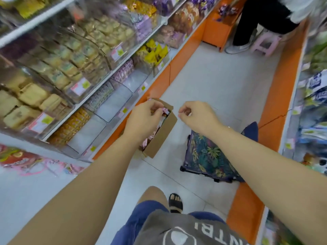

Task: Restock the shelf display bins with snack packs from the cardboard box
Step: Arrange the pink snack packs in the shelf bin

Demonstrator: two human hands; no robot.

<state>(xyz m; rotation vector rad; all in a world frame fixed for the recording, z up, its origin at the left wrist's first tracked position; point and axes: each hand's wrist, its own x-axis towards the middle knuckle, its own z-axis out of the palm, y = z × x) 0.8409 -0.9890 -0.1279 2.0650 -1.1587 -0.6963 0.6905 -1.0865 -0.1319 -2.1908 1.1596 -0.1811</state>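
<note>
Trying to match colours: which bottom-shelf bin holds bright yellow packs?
The bin just past the pink-pack bin; nearer ones hold pale green packs or orange packs.

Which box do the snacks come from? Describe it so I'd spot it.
Follow the orange base of the left-hand shelves down to the floor. Beside it stands an open brown cardboard box with pink snack packs inside, under the left hand. Unlike the leaf-patterned stool near it, it is plain brown.

The aisle floor [221, 82] lies open down the middle. A cardboard box [161, 133] stands by the orange shelf base [185, 50] on the left, with a leaf-print folding stool [208, 154] near it on the right — a narrow gap between them. A standing person [261, 18] and a pink stool [265, 43] block the far end.
</note>
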